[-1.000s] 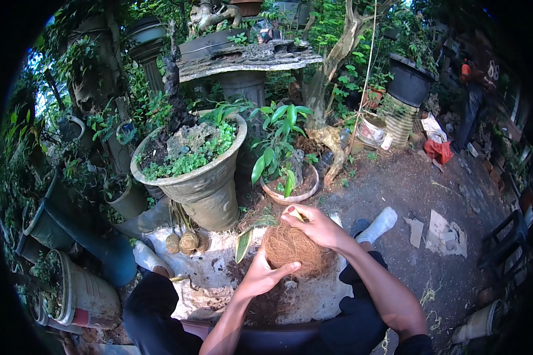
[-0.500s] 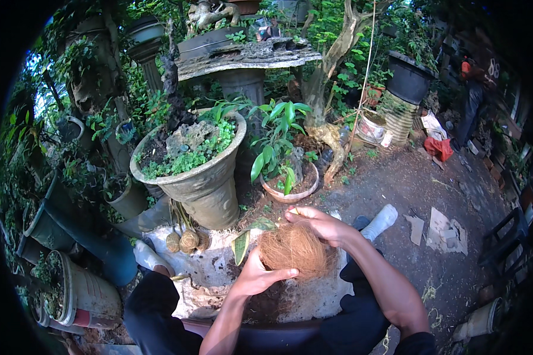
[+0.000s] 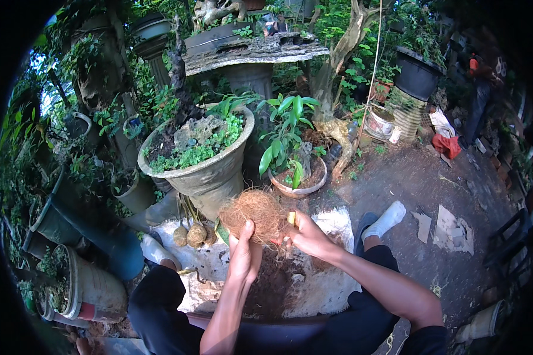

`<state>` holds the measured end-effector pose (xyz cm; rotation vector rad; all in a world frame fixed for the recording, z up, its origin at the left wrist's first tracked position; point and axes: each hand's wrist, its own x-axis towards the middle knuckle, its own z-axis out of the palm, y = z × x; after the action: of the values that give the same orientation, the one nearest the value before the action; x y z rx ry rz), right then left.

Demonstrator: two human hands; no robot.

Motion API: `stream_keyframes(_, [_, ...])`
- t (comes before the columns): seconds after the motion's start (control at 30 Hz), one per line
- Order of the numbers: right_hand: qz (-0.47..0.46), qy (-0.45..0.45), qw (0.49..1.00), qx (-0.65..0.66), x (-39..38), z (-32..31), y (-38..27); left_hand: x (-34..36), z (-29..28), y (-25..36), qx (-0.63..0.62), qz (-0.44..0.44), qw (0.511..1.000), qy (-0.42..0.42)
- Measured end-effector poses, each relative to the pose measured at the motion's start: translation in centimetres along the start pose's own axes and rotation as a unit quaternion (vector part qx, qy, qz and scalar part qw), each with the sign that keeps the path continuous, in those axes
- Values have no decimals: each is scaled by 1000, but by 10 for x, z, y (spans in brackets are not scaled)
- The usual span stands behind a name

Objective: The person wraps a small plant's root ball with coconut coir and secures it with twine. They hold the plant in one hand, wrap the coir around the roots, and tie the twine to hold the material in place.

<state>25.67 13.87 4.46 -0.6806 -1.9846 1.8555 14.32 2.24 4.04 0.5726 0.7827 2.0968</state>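
While the left hand (image 3: 244,255) has its fingers clamped on the fibre ball (image 3: 253,216) from below, the right hand (image 3: 308,236) is at the ball's right side, its fingers pinched on a yellow piece (image 3: 291,218). The ball is held above a soiled white sheet (image 3: 326,299), in front of the big pot (image 3: 204,192).

The dark ground (image 3: 397,183) carries a dirty white sheet (image 3: 323,299) low in the middle of the frame. Brown dirt (image 3: 271,284) and three round balls (image 3: 196,235) lie on the sheet. Torn flat scraps (image 3: 453,232) lie at middle right.
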Motion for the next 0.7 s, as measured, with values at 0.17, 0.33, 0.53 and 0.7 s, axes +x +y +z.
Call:
stream_keyframes(0.17, [-175,37,974,-141,-8,3,-12,8,3,6,-63,-3,998,19])
stream_keyframes(0.33, [-195,6,940,-279,-10,-2,-29,41,32,32,11,-26,999,-18])
stream_keyframes(0.53, [-263,67,909,-316,-7,-18,-50,80,89,55,63,-89,993,-54])
stream_keyframes(0.7, [-309,39,908,-281,-12,-12,-55,76,89,73,167,-54,978,-112])
